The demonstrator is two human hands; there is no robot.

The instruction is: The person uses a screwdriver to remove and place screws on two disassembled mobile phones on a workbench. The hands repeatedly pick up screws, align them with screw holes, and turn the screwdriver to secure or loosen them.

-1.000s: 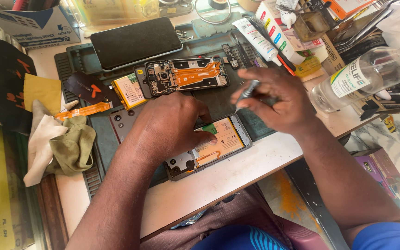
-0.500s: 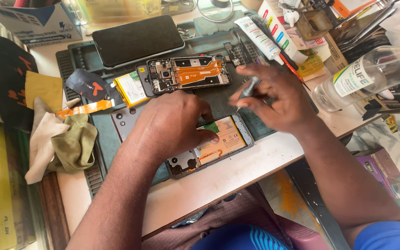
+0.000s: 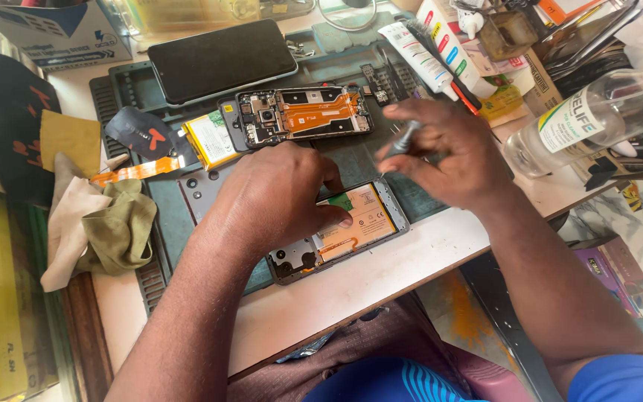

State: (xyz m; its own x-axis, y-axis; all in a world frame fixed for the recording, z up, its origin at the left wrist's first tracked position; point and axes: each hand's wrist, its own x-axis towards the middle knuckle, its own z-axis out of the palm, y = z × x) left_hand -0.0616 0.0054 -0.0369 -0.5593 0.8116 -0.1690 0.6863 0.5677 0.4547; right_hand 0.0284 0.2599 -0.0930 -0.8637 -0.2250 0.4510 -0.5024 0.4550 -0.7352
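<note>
Both hands work over the frame point(image 3: 336, 227): our left hand point(image 3: 280, 197) presses it flat, fingers spread. Our right hand point(image 3: 452, 152), pinching a tool point(image 3: 403, 139), has lifted slightly off it since a moment ago.

bench: my pale worktop point(image 3: 381, 286), front edge bare
mat: dark green repair mat point(image 3: 165, 201) lies flat on it
left of mat: crumpled cloths point(image 3: 102, 227), yellow pad point(image 3: 68, 138)
right: clear plastic bottle point(image 3: 597, 115) lying on its side
far edge: tubes point(image 3: 414, 52), cardboard box point(image 3: 39, 30)
</note>
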